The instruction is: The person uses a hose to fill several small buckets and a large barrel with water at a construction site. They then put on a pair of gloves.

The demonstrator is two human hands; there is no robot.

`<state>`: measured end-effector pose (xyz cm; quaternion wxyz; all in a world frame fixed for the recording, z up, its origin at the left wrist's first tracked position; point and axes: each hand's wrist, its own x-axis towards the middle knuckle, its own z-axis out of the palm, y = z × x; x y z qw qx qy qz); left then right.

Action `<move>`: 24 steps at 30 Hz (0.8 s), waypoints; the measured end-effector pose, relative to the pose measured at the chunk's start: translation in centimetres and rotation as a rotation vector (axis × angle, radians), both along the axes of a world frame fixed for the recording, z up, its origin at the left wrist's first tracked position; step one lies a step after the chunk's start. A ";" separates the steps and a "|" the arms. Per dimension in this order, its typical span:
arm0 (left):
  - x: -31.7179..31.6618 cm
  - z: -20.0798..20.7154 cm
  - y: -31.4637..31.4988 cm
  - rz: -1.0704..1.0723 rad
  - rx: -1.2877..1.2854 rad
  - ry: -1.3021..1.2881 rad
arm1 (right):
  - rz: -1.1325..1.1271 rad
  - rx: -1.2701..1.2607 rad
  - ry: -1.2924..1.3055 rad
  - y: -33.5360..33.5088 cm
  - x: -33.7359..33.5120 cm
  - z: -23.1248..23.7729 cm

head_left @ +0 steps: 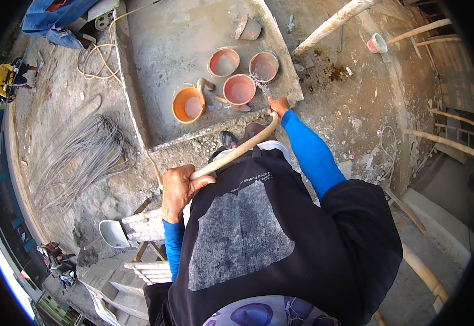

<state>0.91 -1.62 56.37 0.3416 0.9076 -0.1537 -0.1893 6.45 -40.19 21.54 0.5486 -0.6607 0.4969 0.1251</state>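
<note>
A pale, thick hose (242, 149) runs across my front, with both hands on it. My left hand (176, 190) wraps round it at waist height. Farther out, my right hand (278, 105) grips its far end, and water (261, 82) sprays from there toward the buckets. Closest to the spray are a red bucket (239, 89) and a greyish-red bucket (264, 65). Another red-rimmed bucket (223, 62) stands behind them, and an orange bucket (188, 105) to the left. A trowel-like tool (241, 108) lies by the red bucket.
The buckets stand in a low-walled concrete basin (138, 114) with wet grey slurry; one bucket (248, 28) lies tipped there. Coiled grey cable (93, 152) covers the ground at left. A wooden pole (332, 24) slants at right, near a small white bucket (377, 43). Steps (123, 293) lie lower left.
</note>
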 end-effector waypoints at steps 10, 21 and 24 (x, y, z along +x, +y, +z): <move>0.8 -0.7 -0.5 -0.016 0.040 0.005 | -0.029 -0.143 -0.075 -2.6 2.5 0.0; 1.3 -0.4 -0.9 -0.022 0.018 0.024 | 0.038 0.029 -0.052 -1.9 3.9 1.6; 1.5 -0.1 -0.5 -0.007 0.003 0.040 | 0.059 0.112 0.015 -0.2 4.3 1.5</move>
